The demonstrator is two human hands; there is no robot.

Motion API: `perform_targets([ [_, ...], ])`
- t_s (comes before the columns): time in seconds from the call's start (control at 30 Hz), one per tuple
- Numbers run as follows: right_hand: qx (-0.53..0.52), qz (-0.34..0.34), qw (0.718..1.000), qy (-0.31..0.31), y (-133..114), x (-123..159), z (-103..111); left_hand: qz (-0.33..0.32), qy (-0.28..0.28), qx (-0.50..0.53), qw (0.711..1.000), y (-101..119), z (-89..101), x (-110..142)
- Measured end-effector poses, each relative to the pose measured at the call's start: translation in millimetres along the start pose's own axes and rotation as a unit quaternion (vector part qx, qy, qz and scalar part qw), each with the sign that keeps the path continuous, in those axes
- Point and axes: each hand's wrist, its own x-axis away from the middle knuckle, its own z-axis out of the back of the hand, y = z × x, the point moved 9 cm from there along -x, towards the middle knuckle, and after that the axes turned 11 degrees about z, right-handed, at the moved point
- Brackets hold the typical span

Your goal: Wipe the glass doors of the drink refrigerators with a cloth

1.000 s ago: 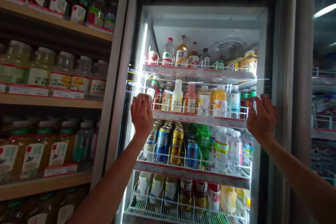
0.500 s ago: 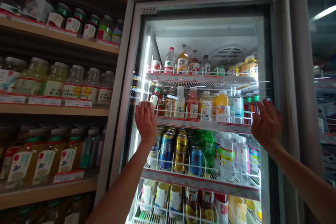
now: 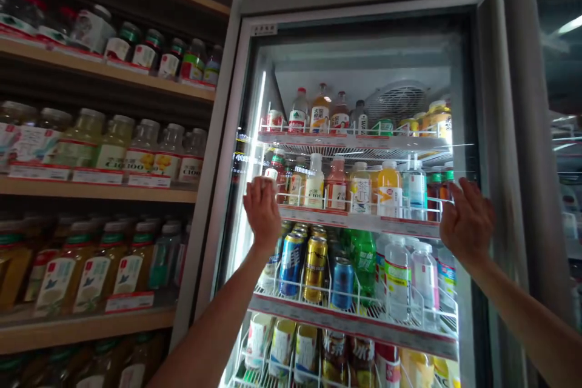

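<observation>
Both hands are raised in front of a glass door of a lit drinks cooler. My left hand is at the left side of the glass, its fingers bent around the edge of a small pale thing that I cannot make out clearly. At the right side of the glass, my right hand is open, fingers stretched up and holding nothing visible. Whether its fingertips touch the glass I cannot tell. Behind the glass stand an orange juice bottle, a blue can and a gold can on wire shelves.
On the left, wooden shelves carry rows of bottled drinks. A grey vertical door frame stands right of the glass, with a second cooler door beyond it. A round fan grille is inside the cooler at the top.
The view has shifted slightly, so shelves and cooler appear a little further right and lower. Both hands keep nearly the same places against the glass.
</observation>
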Motion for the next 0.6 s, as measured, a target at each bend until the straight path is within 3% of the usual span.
perform_targets([
  [0.07,0.000,0.004,1.000,-0.001,0.1,0.1,-0.1,-0.071,-0.051,0.017,0.996,43.5,-13.2,21.9],
  [0.13,0.002,0.005,1.000,-0.003,0.8,0.3,-0.3,-0.189,-0.124,0.037,0.973,93.0,-22.6,58.5],
  [0.2,0.002,0.006,1.000,-0.001,1.3,0.5,-0.4,-0.281,-0.174,0.048,0.943,113.0,-21.4,85.6],
  [0.23,0.001,0.007,1.000,0.001,1.4,0.6,-0.3,-0.302,-0.189,0.044,0.933,107.2,-19.1,88.8],
  [0.3,0.001,0.007,1.000,0.004,1.0,0.5,-0.6,-0.278,-0.184,0.021,0.943,69.7,-12.8,70.0],
  [0.37,0.002,0.003,1.000,0.004,0.6,0.1,-0.9,-0.189,-0.122,0.001,0.974,20.6,-3.3,33.8],
  [0.43,0.004,-0.005,1.000,-0.001,0.5,-0.4,-1.5,-0.089,-0.040,-0.002,0.995,-8.7,6.0,11.2],
  [0.47,0.004,-0.009,1.000,-0.007,0.6,-0.5,-1.9,-0.057,-0.019,0.000,0.998,-8.6,6.7,11.4],
  [0.53,0.001,-0.012,1.000,-0.013,0.9,-0.5,-2.2,-0.062,-0.040,0.015,0.997,23.0,-1.3,33.1],
  [0.6,-0.004,-0.004,1.000,-0.008,0.7,0.0,-1.0,-0.177,-0.113,0.050,0.976,80.1,-11.9,74.4],
])
